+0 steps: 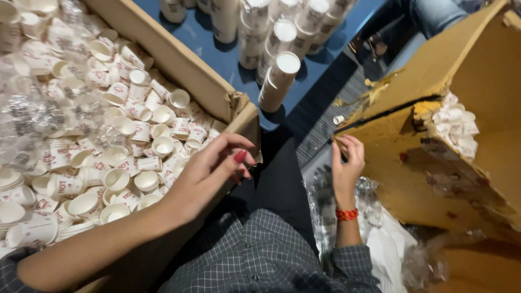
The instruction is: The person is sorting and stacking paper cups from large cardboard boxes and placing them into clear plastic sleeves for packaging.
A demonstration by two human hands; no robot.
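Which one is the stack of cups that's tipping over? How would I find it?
Start at the blue surface at the top, between the two cardboard boxes, where tall stacks of white paper cups stand. At the front of that group, nearest the person, is the leaning stack of cups. Unlike its more upright neighbours, it tilts sharply and shows its round white end to the camera.

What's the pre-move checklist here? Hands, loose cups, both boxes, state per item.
1. Left hand empty, above the cup box's edge: ok.
2. Right hand on the torn box flap, fingers at its edge: ok.
3. Loose paper cups within left hand's reach: ok.
4. Torn box intact: not ok, its edge is ripped.
5. Stacked cups upright on the blue surface: ok.
6. Grip firmness on the flap: cannot tell.
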